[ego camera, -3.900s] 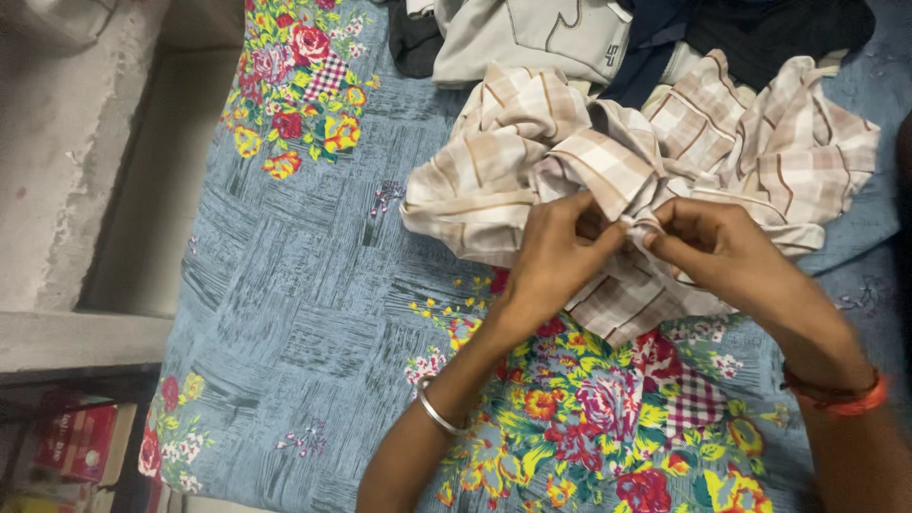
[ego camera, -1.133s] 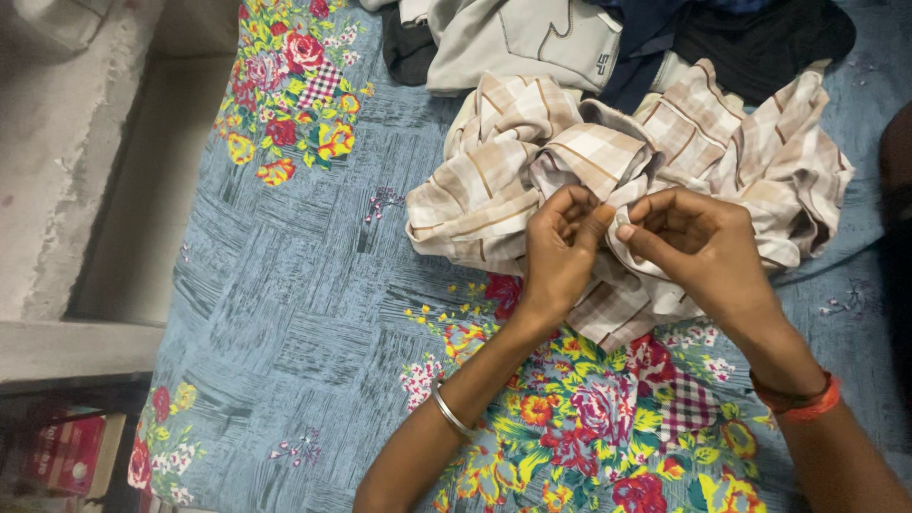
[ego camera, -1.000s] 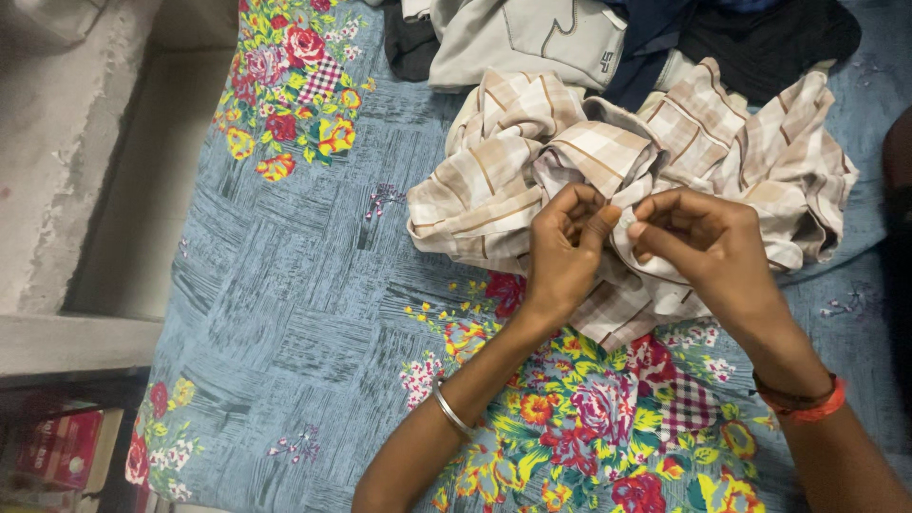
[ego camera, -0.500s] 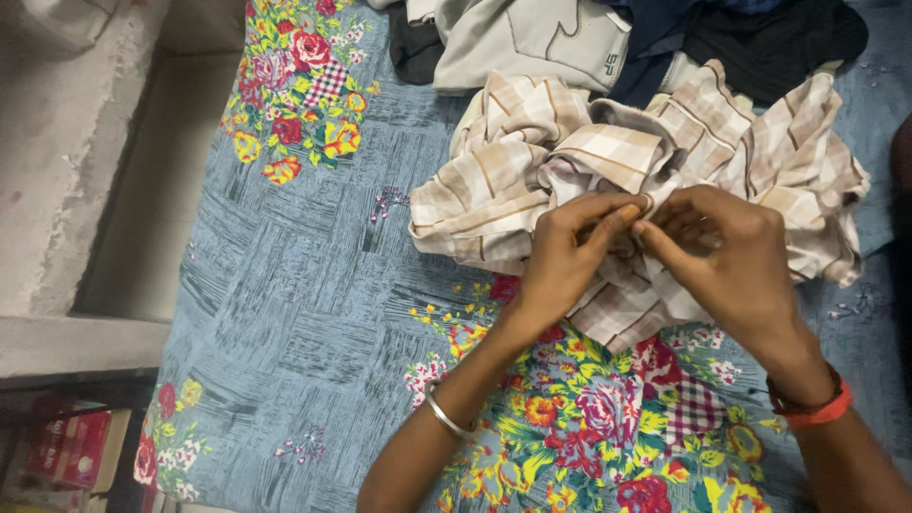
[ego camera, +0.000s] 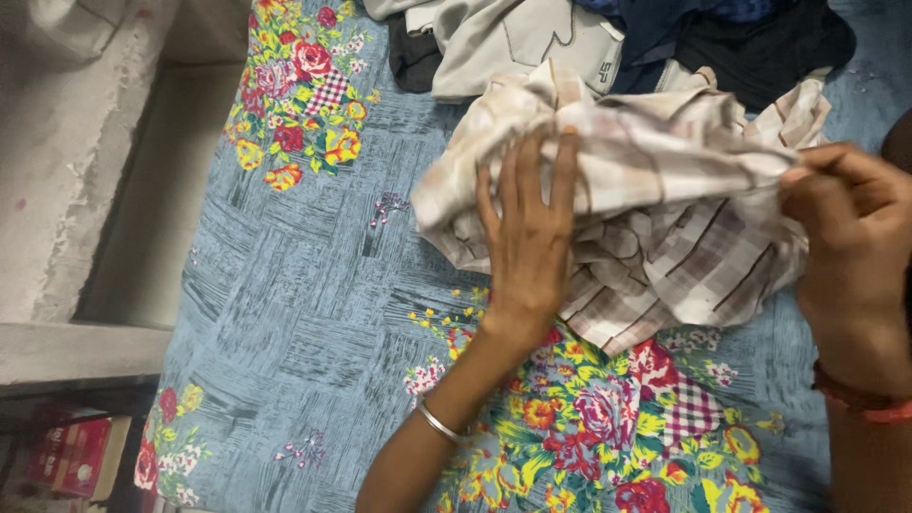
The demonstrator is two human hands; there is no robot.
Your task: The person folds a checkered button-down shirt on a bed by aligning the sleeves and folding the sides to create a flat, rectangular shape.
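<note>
The crumpled beige-and-brown checked cotton shirt (ego camera: 655, 218) lies on the blue floral bedsheet (ego camera: 304, 285), its long axis running left to right across the bed. The left hand (ego camera: 527, 237) presses flat on its left part, fingers spread and pointing away. The right hand (ego camera: 850, 228) pinches the shirt's right edge, closed on the fabric. Grey and dark clothes (ego camera: 532, 38) lie heaped just beyond.

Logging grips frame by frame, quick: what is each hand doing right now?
Left hand: open, fingers flat on the checked shirt.
Right hand: closed, pinching the shirt's edge.
</note>
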